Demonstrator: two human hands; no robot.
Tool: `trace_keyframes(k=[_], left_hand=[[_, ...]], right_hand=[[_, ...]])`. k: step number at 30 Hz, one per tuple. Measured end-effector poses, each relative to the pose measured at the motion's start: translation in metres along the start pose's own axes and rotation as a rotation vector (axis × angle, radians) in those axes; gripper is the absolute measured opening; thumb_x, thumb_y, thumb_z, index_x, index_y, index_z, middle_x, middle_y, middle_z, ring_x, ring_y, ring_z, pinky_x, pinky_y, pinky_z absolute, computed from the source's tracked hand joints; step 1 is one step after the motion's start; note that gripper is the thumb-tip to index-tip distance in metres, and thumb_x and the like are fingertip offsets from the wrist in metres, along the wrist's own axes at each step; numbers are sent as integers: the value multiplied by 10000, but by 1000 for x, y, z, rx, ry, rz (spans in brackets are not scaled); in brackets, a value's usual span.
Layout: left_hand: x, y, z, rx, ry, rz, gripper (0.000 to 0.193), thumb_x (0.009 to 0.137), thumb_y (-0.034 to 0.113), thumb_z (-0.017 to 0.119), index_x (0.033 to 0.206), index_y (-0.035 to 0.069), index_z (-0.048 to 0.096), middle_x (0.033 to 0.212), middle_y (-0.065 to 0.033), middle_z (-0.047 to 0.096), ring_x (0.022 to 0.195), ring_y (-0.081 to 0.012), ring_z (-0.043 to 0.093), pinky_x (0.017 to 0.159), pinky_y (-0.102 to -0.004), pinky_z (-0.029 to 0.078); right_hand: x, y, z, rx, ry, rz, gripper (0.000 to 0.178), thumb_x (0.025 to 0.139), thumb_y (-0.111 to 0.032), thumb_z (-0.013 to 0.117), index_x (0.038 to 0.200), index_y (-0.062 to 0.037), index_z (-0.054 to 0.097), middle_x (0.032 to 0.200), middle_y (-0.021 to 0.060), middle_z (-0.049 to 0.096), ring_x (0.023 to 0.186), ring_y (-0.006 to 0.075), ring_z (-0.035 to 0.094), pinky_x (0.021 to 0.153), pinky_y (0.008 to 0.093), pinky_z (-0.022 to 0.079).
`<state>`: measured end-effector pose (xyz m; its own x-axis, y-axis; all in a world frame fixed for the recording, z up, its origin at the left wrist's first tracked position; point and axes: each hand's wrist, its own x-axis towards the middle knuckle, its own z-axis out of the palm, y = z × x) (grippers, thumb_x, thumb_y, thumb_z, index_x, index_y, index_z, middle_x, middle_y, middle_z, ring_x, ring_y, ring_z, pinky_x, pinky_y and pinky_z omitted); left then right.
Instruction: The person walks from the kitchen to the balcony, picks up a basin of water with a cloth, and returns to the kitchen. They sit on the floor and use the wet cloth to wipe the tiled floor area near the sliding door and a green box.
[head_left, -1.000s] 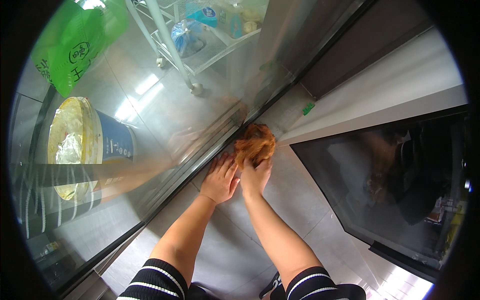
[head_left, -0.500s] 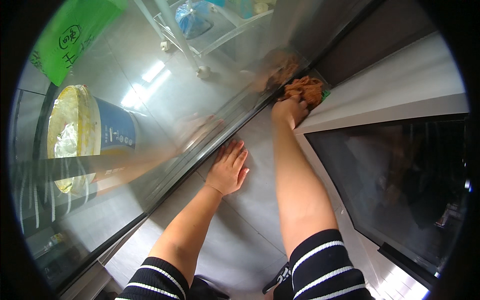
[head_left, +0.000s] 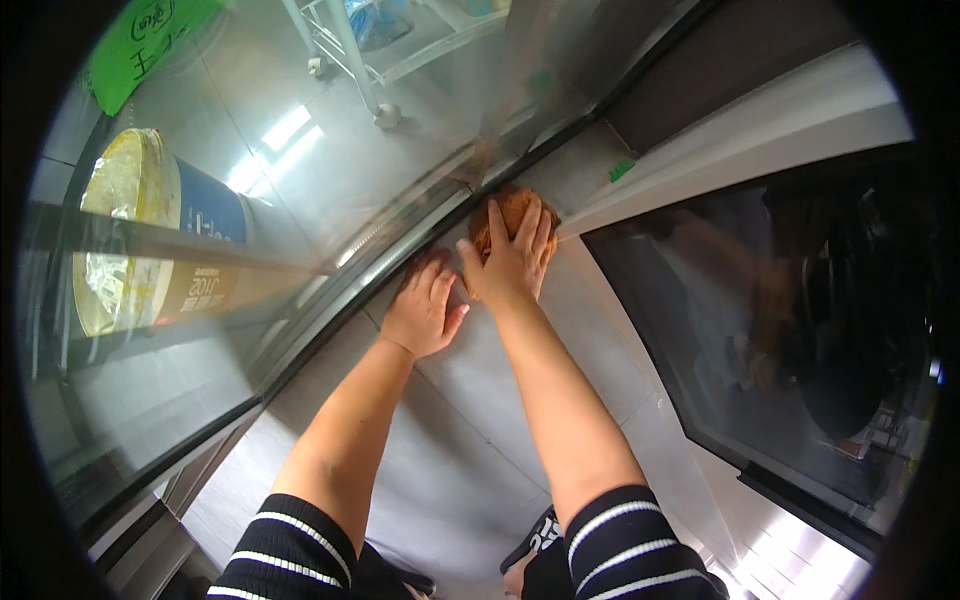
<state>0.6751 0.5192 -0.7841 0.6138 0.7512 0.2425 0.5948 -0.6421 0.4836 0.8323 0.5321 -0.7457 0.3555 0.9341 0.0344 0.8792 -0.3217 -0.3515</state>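
My right hand (head_left: 510, 258) presses a crumpled orange-brown cloth (head_left: 519, 206) against the grey tiled floor, its fingers spread over the top. The cloth lies beside the bottom track of a glass panel (head_left: 330, 190). To the left, close to that same track, my left hand (head_left: 421, 310) rests on the floor with its fingers out and nothing in it. A small green piece (head_left: 621, 171) lies in the corner beyond the cloth; its kind is too small to make out.
Behind the glass at left stands a white and blue bucket (head_left: 210, 208) with a crinkled silvery covering. A wheeled rack (head_left: 355, 60) and a green sheet (head_left: 150, 45) are farther back. A dark glass-fronted unit (head_left: 760, 300) borders the right side. My shoe (head_left: 535, 540) shows near the bottom.
My right hand has drawn the cloth out of the far corner, toward me and to the left. The green piece now shows fully. My left hand has barely moved along the track.
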Motion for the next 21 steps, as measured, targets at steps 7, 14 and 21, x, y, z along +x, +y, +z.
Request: trace_keyframes(k=[7,14,21], left_hand=[[-6,2,-3,99,-46,0,577,897,328,571,1365,46,390,1310,-240,450,1167,-425,472,991,-456,417],[-59,66,-4,82,6,-65,656,869,227,626,1424,55,321,1481,-189,324,1378,-369,300,1116,-542,226],[-184,142,-20,-80,-33,-193,744,780,184,718,1408,81,333,1483,-202,294,1359,-412,306,1060,-647,224]], right_hand=[[-49,50,17,-87,-66,-151,429,926,-231,521,1351,-286,498,1497,114,327,1392,310,287,1103,454,301],[-115,147,-14,-131,-57,4,382,919,-134,500,1289,-214,559,1457,167,386,1362,343,330,1102,425,311],[-277,275,-73,-226,88,375,313,960,-166,463,1255,-210,559,1436,141,409,1326,339,368,1072,414,347]])
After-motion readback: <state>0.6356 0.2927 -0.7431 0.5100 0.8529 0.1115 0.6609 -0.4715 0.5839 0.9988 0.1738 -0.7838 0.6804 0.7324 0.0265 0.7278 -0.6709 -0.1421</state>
